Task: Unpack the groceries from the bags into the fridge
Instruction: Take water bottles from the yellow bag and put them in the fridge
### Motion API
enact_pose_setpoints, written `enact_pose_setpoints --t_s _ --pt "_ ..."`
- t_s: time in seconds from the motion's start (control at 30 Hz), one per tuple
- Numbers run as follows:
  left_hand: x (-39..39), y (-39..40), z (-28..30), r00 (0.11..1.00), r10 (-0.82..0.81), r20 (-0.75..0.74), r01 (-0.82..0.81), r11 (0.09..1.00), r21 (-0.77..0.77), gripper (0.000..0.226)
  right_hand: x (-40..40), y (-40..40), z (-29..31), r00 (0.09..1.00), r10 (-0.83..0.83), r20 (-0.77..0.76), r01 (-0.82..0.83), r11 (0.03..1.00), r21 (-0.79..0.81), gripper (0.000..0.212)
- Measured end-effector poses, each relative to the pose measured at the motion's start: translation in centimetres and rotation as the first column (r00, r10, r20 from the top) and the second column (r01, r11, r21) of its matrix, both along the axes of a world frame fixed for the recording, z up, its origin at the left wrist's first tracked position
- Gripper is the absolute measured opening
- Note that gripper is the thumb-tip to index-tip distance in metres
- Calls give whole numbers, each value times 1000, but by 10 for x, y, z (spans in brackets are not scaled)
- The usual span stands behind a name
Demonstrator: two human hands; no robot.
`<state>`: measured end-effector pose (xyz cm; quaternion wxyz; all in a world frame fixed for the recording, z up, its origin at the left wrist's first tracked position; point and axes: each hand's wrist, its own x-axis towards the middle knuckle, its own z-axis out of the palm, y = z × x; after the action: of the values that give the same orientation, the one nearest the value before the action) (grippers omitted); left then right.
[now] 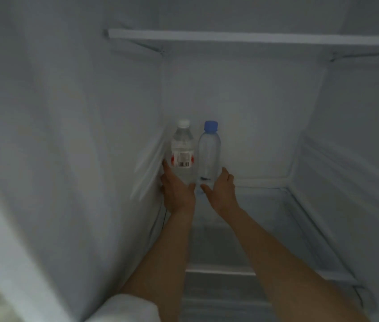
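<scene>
Two clear water bottles stand upright side by side in the back left corner of a glass fridge shelf [265,205]. The white-capped bottle [182,147] has a red and white label with a barcode. The blue-capped bottle [209,149] stands to its right. My left hand [176,191] grips the base of the white-capped bottle, fingers round its left side. My right hand [223,189] holds the base of the blue-capped bottle, thumb on its left and fingers on its right.
The fridge's left wall [67,135] is close beside my left arm. Another shelf [253,39] runs above the bottles. The right wall [358,135] has ribbed rails. A lower shelf edge [221,271] shows under my arms.
</scene>
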<state>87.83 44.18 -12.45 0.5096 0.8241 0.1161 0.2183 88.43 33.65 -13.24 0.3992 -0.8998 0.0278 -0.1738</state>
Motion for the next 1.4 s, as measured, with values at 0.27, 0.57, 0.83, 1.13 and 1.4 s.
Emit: enact_pose_setpoints --t_s 0.27,0.57,0.83,1.13,1.4 --pt "-75 -9 9 986 -75 148 99 982 -159 70 -83 -20 16 975 -71 209 70 997 15 51" --pt "-223 6 -18 814 -452 364 475 880 32 32 -258 -15 -17 917 -190 351 184 982 49 43" --pt "-365 20 -83 712 -674 197 642 738 206 23 -428 -2 -99 902 -327 281 316 945 87 42" --pt "-501 40 -179 454 -867 -206 879 399 260 27 -602 20 -173 870 -493 13 488 863 130 43" --pt "-633 13 -217 159 -878 -452 986 114 125 21 -769 20 -218 703 -663 -256 710 677 196 36"
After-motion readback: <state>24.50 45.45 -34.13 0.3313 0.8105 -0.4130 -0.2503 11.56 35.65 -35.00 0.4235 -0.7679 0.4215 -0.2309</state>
